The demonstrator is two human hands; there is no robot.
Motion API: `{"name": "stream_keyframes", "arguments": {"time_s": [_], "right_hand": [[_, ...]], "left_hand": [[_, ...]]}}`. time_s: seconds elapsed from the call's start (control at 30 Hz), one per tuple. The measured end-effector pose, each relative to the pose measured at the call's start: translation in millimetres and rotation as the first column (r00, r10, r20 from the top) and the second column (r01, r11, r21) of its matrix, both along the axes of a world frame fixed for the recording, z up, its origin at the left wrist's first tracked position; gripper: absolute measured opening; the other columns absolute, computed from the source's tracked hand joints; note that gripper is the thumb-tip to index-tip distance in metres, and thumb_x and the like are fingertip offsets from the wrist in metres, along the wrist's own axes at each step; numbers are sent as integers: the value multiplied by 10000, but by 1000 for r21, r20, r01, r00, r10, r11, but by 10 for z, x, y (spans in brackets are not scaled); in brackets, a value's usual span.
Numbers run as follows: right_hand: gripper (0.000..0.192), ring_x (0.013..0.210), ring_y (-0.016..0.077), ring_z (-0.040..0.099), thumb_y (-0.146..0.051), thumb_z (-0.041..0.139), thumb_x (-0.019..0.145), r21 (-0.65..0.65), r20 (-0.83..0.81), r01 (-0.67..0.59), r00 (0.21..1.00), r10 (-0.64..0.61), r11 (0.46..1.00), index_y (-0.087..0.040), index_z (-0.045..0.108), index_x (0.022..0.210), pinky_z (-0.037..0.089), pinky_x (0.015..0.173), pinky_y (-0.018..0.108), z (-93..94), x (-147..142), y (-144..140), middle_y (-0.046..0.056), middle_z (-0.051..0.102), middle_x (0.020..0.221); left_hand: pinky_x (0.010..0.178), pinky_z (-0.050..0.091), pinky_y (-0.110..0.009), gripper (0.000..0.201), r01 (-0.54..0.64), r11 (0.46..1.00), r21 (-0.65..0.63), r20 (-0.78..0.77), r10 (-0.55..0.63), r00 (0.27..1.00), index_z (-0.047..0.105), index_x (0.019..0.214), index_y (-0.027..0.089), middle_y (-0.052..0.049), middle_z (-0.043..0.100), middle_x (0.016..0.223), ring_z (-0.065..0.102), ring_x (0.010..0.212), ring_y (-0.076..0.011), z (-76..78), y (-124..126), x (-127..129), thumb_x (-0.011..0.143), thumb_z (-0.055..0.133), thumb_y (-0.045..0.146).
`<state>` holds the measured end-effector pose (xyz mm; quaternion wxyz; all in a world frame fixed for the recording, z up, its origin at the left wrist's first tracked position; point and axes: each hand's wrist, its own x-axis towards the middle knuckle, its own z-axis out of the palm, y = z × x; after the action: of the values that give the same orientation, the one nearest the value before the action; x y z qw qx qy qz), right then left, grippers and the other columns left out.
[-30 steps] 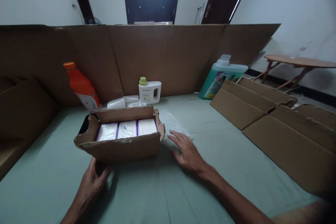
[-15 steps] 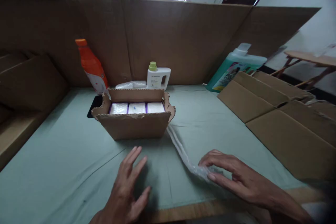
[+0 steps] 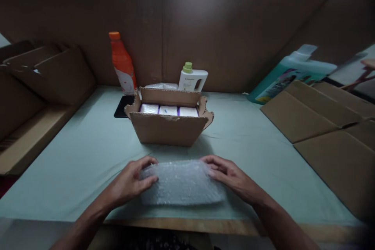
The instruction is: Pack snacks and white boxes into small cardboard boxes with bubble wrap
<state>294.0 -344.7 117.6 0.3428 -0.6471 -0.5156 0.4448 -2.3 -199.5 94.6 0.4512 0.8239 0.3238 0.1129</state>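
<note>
A sheet of bubble wrap (image 3: 181, 183) is held up near the table's front edge, its broad side facing me. My left hand (image 3: 134, 179) pinches its left end between thumb and fingers. On the opposite end, my right hand (image 3: 227, 174) grips the upper right corner. Just beyond the wrap stands an open cardboard box (image 3: 168, 129), flaps up. Inside it sit white packs (image 3: 168, 110) with purple edges, side by side in a row.
Behind the box are a white bottle (image 3: 191, 80) with a green cap and more clear wrap (image 3: 162, 86). A red-orange bottle (image 3: 123, 64) and a black phone (image 3: 120, 107) lie left. A teal jug (image 3: 288, 74) and cardboard cartons (image 3: 331, 152) occupy the right; other cartons (image 3: 64, 74) stand left.
The bubble wrap, a strip in my right hand before, is now spread between both hands. My left hand, empty and spread before, has closed on it. The view has shifted slightly left.
</note>
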Motion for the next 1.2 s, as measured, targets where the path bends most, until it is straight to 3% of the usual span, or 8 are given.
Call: {"name": "stream_keyframes", "arguments": {"time_s": [0.13,0.27,0.53,0.73,0.83,0.97,1.1,1.2], "right_hand": [[444,985,287,680,-545,567,872,148,242,209,940,-240,967,-197,670,1130,560,823,422,-341,78,206,136,713,1148],[494,1012,290,682,-527,615,848,266,264,222,919,-293,938,-209,619,1224,563,835,430,-433,167,388,133,701,1197],[469,727,283,670,-525,567,778,168,278,284,905,-322,944,-162,619,1070,533,637,391,-438,147,1075,112,725,861],[352,995,315,680,-402,532,905,397,496,153,794,-351,905,-202,647,1171,522,835,443,-402,64,650,128,739,1090],[289,1067,293,664,-276,533,940,485,612,-143,760,-219,863,-215,649,1198,504,907,459,-476,-331,459,120,731,1170],[309,1186,316,612,-235,583,914,332,708,-448,700,95,830,-209,663,1211,497,936,498,-660,-648,401,119,658,1343],[209,1061,276,672,-300,531,976,366,741,-272,664,-102,890,-214,703,1057,506,877,470,-722,-255,113,97,743,1154],[211,926,250,703,-305,516,987,435,762,-189,598,-248,880,-202,698,964,507,789,415,-641,68,-65,78,765,1000]], "left_hand": [[829,559,-409,523,-280,925,255,60,274,960,612,1237,231,-88,728,1048,699,960,-280,-116,282,-163,775,677,469],[843,565,-412,602,-483,842,240,182,450,874,494,1376,205,-135,645,1250,659,1072,-269,-219,555,-140,846,599,469],[809,551,-387,471,-378,918,124,184,353,917,531,1295,150,-107,664,1107,647,928,-238,-389,892,331,872,535,356],[1042,470,-485,609,-423,760,493,230,355,906,344,1487,217,-143,539,1381,540,1254,-291,-298,423,-11,919,558,267],[975,501,-452,431,-173,750,638,97,145,985,514,1342,238,-106,613,1252,566,1154,-268,-340,39,-84,923,515,137],[869,530,-457,317,32,764,644,-86,31,996,625,1165,189,-113,649,1129,563,1021,-274,-504,-168,-9,888,513,81],[915,520,-461,322,30,790,613,-18,-24,1000,605,1201,219,-103,621,1218,548,1099,-274,-561,-94,-59,902,542,120],[953,504,-456,326,-149,768,623,131,85,988,573,1250,218,-121,574,1298,536,1164,-268,-546,-27,-191,927,553,176]]}}
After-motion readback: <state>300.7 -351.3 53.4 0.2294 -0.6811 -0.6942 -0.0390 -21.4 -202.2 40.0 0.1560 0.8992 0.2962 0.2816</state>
